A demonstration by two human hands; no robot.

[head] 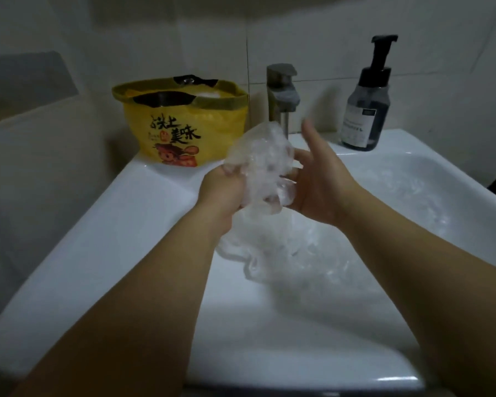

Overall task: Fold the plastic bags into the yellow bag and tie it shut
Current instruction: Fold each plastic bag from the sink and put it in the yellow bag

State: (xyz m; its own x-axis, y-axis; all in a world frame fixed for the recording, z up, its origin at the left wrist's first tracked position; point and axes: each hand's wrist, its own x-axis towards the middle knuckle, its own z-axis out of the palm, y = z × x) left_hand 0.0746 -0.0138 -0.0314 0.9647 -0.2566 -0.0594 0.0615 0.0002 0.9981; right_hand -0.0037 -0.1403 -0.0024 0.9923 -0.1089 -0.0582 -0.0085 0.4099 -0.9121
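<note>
A crumpled clear plastic bag point(262, 161) is held up over the white sink point(143, 213). My left hand point(222, 193) grips its left side with curled fingers. My right hand point(317, 181) presses the bag's right side, thumb raised and fingers partly hidden behind the plastic. More clear plastic bags point(287, 253) lie crumpled in the basin below my hands. The yellow bag point(181, 121), printed with black characters, stands open on the sink's back left ledge, with something pale inside.
A steel tap point(281, 96) stands behind the held bag. A dark pump bottle point(365, 110) sits on the back right ledge. Pale tiled walls close in behind and to the left.
</note>
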